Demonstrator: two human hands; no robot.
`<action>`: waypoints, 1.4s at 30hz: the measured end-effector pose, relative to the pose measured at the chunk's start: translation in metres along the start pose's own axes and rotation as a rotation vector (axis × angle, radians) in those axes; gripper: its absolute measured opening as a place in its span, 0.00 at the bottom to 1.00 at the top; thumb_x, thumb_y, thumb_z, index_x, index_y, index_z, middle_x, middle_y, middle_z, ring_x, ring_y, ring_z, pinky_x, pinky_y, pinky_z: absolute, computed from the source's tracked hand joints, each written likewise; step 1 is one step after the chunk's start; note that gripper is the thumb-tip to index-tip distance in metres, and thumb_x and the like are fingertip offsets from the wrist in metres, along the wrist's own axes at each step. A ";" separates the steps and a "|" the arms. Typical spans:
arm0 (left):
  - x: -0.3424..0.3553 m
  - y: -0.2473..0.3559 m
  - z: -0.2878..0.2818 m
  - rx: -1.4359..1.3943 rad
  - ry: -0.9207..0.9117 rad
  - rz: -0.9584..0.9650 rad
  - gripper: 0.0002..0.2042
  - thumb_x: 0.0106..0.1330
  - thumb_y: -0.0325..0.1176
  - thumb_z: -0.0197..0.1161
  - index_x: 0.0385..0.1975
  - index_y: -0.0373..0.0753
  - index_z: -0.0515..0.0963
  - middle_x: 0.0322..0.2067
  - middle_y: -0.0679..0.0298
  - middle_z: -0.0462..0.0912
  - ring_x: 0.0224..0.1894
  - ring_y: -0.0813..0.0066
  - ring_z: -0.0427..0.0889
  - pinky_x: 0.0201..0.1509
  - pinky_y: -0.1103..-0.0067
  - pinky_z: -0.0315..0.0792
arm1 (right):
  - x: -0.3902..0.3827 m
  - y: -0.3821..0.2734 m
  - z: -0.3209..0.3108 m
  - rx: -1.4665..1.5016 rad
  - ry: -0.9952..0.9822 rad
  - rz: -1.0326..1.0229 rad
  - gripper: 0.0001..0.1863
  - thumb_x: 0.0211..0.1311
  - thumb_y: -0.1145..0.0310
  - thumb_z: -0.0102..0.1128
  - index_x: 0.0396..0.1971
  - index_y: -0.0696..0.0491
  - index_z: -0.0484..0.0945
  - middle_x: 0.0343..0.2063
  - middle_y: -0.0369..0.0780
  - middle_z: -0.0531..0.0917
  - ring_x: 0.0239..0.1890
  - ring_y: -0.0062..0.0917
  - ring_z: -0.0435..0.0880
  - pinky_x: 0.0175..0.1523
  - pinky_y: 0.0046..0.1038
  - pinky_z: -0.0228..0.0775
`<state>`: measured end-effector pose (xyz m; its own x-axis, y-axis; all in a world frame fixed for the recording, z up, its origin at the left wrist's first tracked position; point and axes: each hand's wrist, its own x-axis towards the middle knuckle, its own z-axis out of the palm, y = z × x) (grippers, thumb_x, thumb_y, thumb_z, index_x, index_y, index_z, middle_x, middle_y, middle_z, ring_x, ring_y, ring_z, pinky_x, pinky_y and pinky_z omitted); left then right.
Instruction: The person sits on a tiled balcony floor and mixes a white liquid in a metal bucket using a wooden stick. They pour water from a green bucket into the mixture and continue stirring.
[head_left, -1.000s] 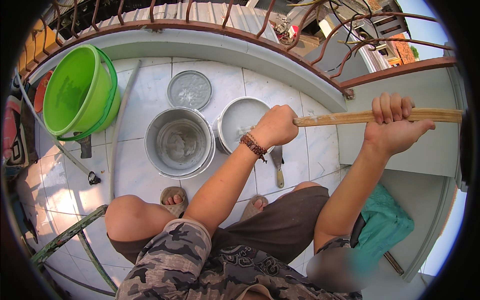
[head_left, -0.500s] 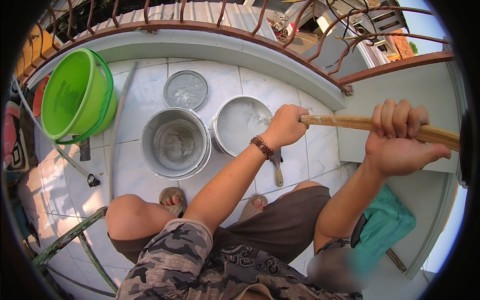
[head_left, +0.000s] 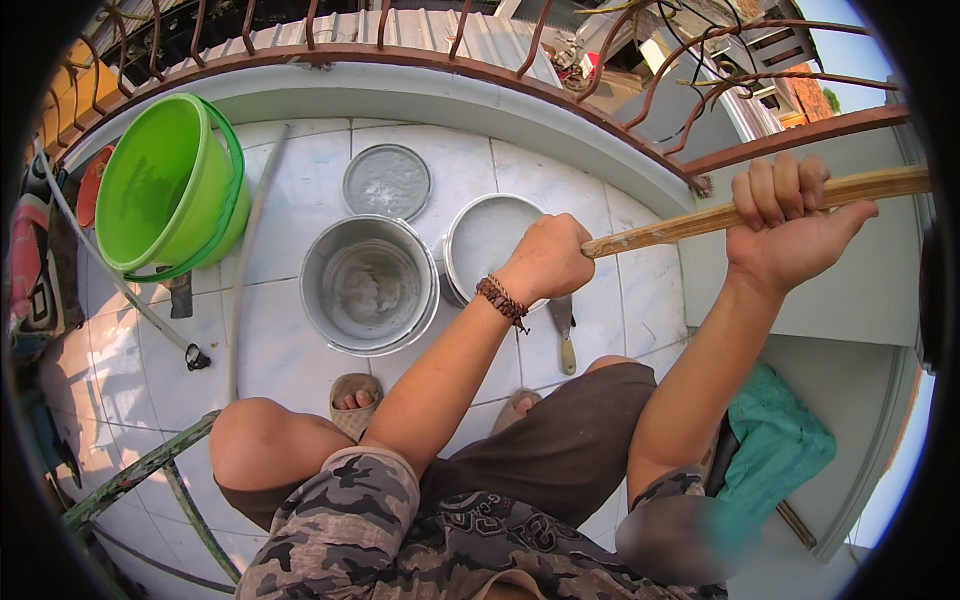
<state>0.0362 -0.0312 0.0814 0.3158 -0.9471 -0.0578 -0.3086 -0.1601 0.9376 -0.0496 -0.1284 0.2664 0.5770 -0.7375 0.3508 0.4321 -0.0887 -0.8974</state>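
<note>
Both of my hands hold a long wooden stick (head_left: pixel 690 222) that slants up to the right. My left hand (head_left: pixel 545 260), with a braided bracelet at its wrist, is closed round the lower end, above the pail of pale grey mix (head_left: pixel 493 213). That hand hides part of the pail and the stick's lower tip. Further up, my right hand (head_left: pixel 790 235) has its fingers curled over the stick and its thumb stretched out. Left of the mix pail stands a grey pail (head_left: pixel 420 315) with wet residue on its inside. A putty knife (head_left: pixel 565 345) lies on the tiles below my left hand.
A round grey lid (head_left: pixel 388 182) lies behind the pails. At the left are a green bucket (head_left: pixel 160 200), a long pipe (head_left: pixel 250 245) and a green metal bar (head_left: pixel 140 470). A low wall with a rusty railing (head_left: pixel 420 60) curves behind. Teal cloth (head_left: pixel 775 435) lies at the right.
My left hand has moved left and slightly down, and the right hand up and left. The stick now slants more steeply. The whole view has shifted a little.
</note>
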 end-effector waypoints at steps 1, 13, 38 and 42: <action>0.000 -0.004 -0.003 -0.041 0.032 -0.032 0.06 0.49 0.26 0.58 0.22 0.32 0.80 0.20 0.45 0.78 0.25 0.50 0.78 0.34 0.65 0.71 | 0.000 0.004 0.000 0.042 -0.026 -0.008 0.37 0.59 0.25 0.22 0.17 0.47 0.54 0.11 0.30 0.52 0.13 0.16 0.44 0.19 0.22 0.38; 0.026 -0.017 0.026 -0.210 0.674 0.205 0.07 0.46 0.17 0.55 0.24 0.34 0.77 0.20 0.50 0.77 0.23 0.57 0.78 0.28 0.73 0.70 | -0.017 0.001 0.012 -0.008 -0.439 -0.115 0.34 0.63 0.30 0.32 0.16 0.47 0.55 0.14 0.30 0.57 0.18 0.19 0.53 0.26 0.23 0.47; 0.002 -0.007 0.027 -0.033 0.495 0.062 0.07 0.45 0.21 0.54 0.24 0.34 0.78 0.19 0.45 0.75 0.25 0.46 0.76 0.31 0.63 0.70 | -0.001 0.003 0.013 -0.027 0.192 -0.043 0.30 0.67 0.55 0.51 0.08 0.44 0.48 0.08 0.29 0.48 0.11 0.15 0.43 0.17 0.21 0.36; 0.018 -0.012 0.024 -0.075 0.601 0.156 0.07 0.44 0.20 0.54 0.23 0.35 0.77 0.18 0.48 0.76 0.25 0.48 0.77 0.30 0.64 0.70 | -0.011 0.003 0.020 -0.009 0.093 -0.132 0.30 0.68 0.54 0.48 0.09 0.45 0.48 0.08 0.30 0.48 0.11 0.16 0.44 0.17 0.22 0.37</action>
<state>0.0244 -0.0529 0.0612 0.7283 -0.6322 0.2644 -0.3352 0.0079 0.9421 -0.0409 -0.1072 0.2653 0.4488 -0.7776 0.4404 0.4937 -0.1950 -0.8475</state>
